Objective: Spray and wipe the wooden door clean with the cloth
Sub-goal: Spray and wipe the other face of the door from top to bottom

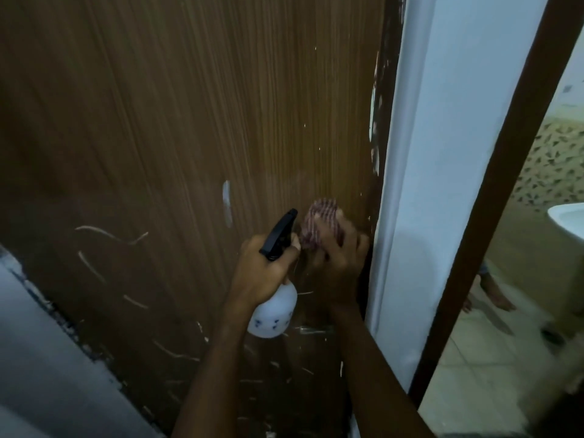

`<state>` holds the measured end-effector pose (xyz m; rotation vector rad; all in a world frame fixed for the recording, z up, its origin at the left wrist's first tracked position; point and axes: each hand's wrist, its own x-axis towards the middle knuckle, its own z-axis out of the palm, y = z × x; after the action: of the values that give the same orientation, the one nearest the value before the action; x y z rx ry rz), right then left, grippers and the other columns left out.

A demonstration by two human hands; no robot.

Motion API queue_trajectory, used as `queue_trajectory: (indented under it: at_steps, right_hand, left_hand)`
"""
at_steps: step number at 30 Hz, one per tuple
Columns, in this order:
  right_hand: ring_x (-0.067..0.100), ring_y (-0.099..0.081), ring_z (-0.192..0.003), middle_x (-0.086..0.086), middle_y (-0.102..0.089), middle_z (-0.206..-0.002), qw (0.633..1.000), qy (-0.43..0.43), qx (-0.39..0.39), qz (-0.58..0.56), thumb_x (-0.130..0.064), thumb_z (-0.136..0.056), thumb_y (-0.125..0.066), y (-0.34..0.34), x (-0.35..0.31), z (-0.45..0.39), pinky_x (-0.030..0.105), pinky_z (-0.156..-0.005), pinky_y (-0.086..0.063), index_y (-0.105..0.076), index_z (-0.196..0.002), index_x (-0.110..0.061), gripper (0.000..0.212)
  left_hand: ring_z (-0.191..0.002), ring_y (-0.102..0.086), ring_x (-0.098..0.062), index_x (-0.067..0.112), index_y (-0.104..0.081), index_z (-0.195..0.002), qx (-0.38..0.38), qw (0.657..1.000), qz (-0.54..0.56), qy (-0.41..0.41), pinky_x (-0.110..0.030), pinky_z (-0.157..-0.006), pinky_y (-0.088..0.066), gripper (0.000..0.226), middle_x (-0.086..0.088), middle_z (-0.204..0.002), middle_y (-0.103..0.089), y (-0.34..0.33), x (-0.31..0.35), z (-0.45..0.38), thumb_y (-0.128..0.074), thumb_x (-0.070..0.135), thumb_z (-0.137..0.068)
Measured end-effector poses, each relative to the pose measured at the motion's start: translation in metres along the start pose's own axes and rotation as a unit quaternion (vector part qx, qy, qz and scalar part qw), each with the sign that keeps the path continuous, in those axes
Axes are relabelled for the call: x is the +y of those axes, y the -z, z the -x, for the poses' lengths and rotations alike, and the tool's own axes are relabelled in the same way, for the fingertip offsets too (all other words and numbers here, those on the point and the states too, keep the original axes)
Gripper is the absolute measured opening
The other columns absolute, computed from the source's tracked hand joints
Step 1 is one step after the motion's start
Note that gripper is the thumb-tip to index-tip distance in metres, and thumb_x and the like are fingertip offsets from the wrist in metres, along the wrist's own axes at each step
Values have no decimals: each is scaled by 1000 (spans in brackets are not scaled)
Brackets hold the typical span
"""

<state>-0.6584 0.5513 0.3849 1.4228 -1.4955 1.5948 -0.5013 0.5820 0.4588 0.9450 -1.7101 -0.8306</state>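
Cloth [320, 227] under right hand [339, 263], pressed flat on wooden door [164, 128] near its right edge; fingers spread over cloth, top of cloth sticking out above fingertips
Left hand [262, 273] wrapped round neck of spray bottle [274, 308], black nozzle pointing up-right, just left of cloth, possibly touching, view blurred
Both forearms come up from bottom of view
White frame [420, 184] just right of right hand; wide door surface with white scratches and paint smears open to left
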Motion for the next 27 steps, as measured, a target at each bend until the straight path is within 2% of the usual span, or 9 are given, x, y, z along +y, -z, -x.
queue_trajectory:
  at_steps: [2,6,9,11,15,18,22,24,27]
  right_hand:
    - [36,-53,-111,16,-58,-140,1000,-8,-28,-8,-17,-97,-59,1,1,17,41,-79,-52,-73,-129,-19,35]
    - [27,-52,-113,11,-60,-134,999,-34,8,-22,-24,-94,-60,2,-43,-53,32,-81,-53,-73,-127,-19,36]
    - [25,-53,-109,10,-60,-134,998,-45,32,-35,-18,-95,-61,-11,-61,-77,31,-78,-52,-72,-129,-21,35]
    - [25,-53,-106,10,-59,-133,1000,-18,18,-17,-18,-97,-65,-20,-53,-44,31,-76,-51,-70,-132,-23,36]
    - [31,-55,-107,11,-60,-134,997,14,-73,4,-17,-93,-73,-20,-31,37,39,-74,-53,-72,-130,-24,38]
    - [26,-50,-113,5,-55,-136,997,5,-72,-36,-18,-88,-76,-19,-53,-5,37,-78,-54,-72,-126,-25,38]
    - [22,-49,-115,5,-57,-133,998,-21,-9,-59,-14,-86,-67,-27,-94,-76,32,-79,-53,-73,-126,-25,41]
    - [23,-49,-115,6,-57,-134,999,-19,-9,-49,-15,-88,-67,-36,-93,-60,31,-79,-52,-72,-128,-27,42]
    - [27,-50,-117,5,-55,-138,998,1,-60,-36,-17,-89,-74,-50,-75,13,37,-78,-56,-71,-130,-29,42]
  left_hand:
    - [-50,-63,-28,-5,-70,-90,7,1000,0,-3,-40,-56,-54,20,-22,-65,-64,5,-1,4,-70,13,-100]
    - [-51,-62,-37,-3,-69,-91,28,1000,-5,8,-38,-54,-54,18,-28,-71,-63,15,-2,7,-69,13,-100]
    - [-51,-61,-34,-4,-68,-91,40,999,-8,14,-35,-55,-54,18,-29,-77,-65,22,-2,12,-68,12,-100]
    - [-50,-62,-29,-4,-69,-90,47,999,-10,13,-34,-58,-54,19,-27,-74,-66,28,-1,15,-68,12,-100]
    - [-53,-63,-30,0,-69,-84,70,997,-12,19,-36,-57,-53,21,-19,-60,-63,39,1,16,-69,14,-100]
    - [-51,-61,-31,0,-67,-78,95,995,-22,17,-31,-53,-51,26,-18,-57,-60,46,2,14,-69,13,-100]
    - [-54,-62,-36,-9,-67,-87,103,994,-29,15,-29,-51,-51,25,-26,-63,-60,54,-1,15,-69,12,-100]
    - [-53,-62,-34,-11,-66,-86,105,994,-30,24,-26,-51,-51,26,-26,-63,-59,59,-3,15,-69,11,-99]
    - [-51,-63,-30,-3,-69,-86,104,994,-37,23,-25,-53,-51,19,-22,-61,-61,74,-6,15,-69,10,-99]
